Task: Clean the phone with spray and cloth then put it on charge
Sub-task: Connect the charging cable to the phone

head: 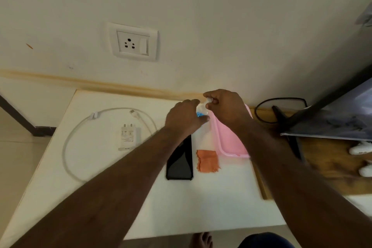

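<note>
A black phone [179,162] lies flat on the white table [120,197], screen up. Just right of it sits an orange cloth [207,160]. Beyond the phone, my left hand [185,118] is wrapped around a small spray bottle [200,111] with a blue label, mostly hidden by my fingers. My right hand [225,106] pinches the bottle's clear cap at the top. A white charger adapter [128,134] lies to the left, inside the loop of a white charging cable [80,125]. A white wall socket [133,42] with a switch is on the wall above.
A pink tray [227,141] lies right of the bottle, partly under my right forearm. Further right is a wooden surface [332,161] with a black stand [285,121], a black cable and white objects. The table's near edge is close to my foot.
</note>
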A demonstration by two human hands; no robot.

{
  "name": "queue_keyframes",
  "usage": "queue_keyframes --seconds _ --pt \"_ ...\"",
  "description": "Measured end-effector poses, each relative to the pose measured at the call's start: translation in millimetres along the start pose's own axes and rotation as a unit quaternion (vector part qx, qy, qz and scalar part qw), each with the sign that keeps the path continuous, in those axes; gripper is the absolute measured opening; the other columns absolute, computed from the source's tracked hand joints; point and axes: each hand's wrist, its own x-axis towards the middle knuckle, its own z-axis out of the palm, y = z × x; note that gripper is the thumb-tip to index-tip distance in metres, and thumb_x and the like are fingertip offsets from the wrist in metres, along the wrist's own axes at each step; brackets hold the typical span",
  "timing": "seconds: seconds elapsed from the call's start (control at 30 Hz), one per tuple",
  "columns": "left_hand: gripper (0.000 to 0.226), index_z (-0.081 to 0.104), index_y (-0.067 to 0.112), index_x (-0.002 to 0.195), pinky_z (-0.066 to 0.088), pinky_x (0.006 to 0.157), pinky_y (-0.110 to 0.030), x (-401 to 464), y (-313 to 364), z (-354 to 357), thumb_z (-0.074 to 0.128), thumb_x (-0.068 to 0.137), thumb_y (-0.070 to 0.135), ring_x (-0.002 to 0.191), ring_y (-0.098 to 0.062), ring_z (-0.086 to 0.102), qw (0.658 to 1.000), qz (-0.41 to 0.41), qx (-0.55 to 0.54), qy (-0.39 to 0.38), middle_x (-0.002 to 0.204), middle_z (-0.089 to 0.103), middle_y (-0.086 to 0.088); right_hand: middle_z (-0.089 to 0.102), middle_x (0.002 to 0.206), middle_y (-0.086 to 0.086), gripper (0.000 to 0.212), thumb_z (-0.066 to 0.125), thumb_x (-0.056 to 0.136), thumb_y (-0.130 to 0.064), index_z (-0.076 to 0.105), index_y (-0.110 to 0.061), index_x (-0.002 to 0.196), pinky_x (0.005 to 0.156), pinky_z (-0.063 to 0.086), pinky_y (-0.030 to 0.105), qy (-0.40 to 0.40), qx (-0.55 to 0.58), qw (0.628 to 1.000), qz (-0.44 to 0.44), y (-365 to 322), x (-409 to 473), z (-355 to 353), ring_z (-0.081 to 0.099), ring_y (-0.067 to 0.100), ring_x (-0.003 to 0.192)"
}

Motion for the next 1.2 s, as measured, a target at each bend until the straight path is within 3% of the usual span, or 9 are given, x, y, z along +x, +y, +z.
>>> queue_keyframes --seconds 0.1,0.2,0.37,0.53,0.63,0.77,1.03,1.13,1.2 --pt "0.044 0.061 0.022 0.111 0.041 0.078 -0.030 23 3 18 0.068 0.083 0.055 0.110 -0.023 0.062 0.999 -0.004 -0.006 -0.036 0.117 0.067 0.001 0.064 0.126 0.003 0.036 0.063 0.091 -0.015 0.064 -0.020 0.127 0.095 0.041 0.025 0.003 -0.001 1.000 -0.013 3 1 1 0.060 0.019 0.109" --pt "0.037 0.055 0.027 0.095 0.038 0.075 -0.029 33 0 24 0.072 0.079 0.056 0.101 -0.021 0.064 0.999 -0.003 -0.031 -0.034 0.110 0.068 0.004 0.064 0.127 0.003 0.036 0.062 0.091 -0.014 0.063 -0.019 0.128 0.095 0.040 0.025 0.009 -0.009 1.000 -0.015 9 2 1 0.060 0.020 0.109" --pt "0.040 0.054 0.028 0.089 0.038 0.074 -0.028 35 -8 24 0.074 0.075 0.060 0.085 -0.014 0.056 0.999 0.010 -0.032 -0.019 0.104 0.067 0.007 0.062 0.130 0.004 0.038 0.062 0.093 -0.016 0.061 -0.019 0.131 0.099 0.042 0.029 -0.003 -0.028 0.999 -0.018 8 5 1 0.060 0.022 0.111" --pt "0.039 0.055 0.030 0.089 0.038 0.074 -0.028 36 -11 32 0.075 0.074 0.060 0.084 -0.016 0.060 0.999 0.003 -0.043 0.000 0.103 0.070 0.008 0.063 0.130 0.004 0.039 0.064 0.092 -0.013 0.061 -0.018 0.131 0.097 0.043 0.029 -0.008 -0.044 0.999 -0.017 6 7 1 0.061 0.023 0.110" --pt "0.042 0.064 0.029 0.096 0.039 0.075 -0.027 35 -11 37 0.072 0.073 0.063 0.092 -0.019 0.066 0.998 -0.010 -0.058 0.014 0.107 0.072 0.007 0.065 0.125 0.006 0.038 0.066 0.091 -0.015 0.062 -0.015 0.128 0.092 0.043 0.027 0.000 -0.040 0.999 -0.007 7 6 3 0.062 0.023 0.105" --pt "0.050 0.067 0.027 0.102 0.039 0.075 -0.027 33 -9 38 0.068 0.070 0.066 0.083 -0.013 0.059 0.997 -0.022 -0.069 0.021 0.110 0.073 0.006 0.067 0.118 0.007 0.035 0.069 0.087 -0.016 0.066 -0.015 0.122 0.084 0.041 0.024 0.015 -0.058 0.998 -0.006 7 7 7 0.063 0.024 0.099" --pt "0.040 0.064 0.022 0.104 0.041 0.077 -0.027 26 3 33 0.076 0.078 0.050 0.101 -0.025 0.067 0.997 -0.029 -0.071 -0.002 0.112 0.073 -0.001 0.066 0.123 -0.001 0.046 0.068 0.087 -0.022 0.056 -0.024 0.132 0.098 0.049 0.035 0.016 0.039 0.998 0.045 11 -1 18 0.063 0.022 0.106" --pt "0.077 0.050 0.015 0.138 0.045 0.094 -0.033 21 2 26 0.079 0.077 0.051 0.125 -0.026 0.056 0.998 -0.043 -0.044 -0.024 0.140 0.059 -0.004 0.064 0.126 0.003 0.047 0.068 0.089 -0.022 0.053 -0.023 0.134 0.095 0.049 0.034 0.030 0.039 0.997 0.063 17 -2 17 0.063 0.023 0.106" --pt "0.085 0.041 0.015 0.148 0.040 0.104 -0.034 12 -4 13 0.076 0.080 0.052 0.134 -0.024 0.049 0.998 -0.051 -0.018 -0.020 0.148 0.051 -0.004 0.063 0.127 0.005 0.046 0.067 0.090 -0.023 0.053 -0.021 0.134 0.092 0.048 0.031 0.041 0.047 0.996 0.069 21 -2 14 0.062 0.023 0.106"
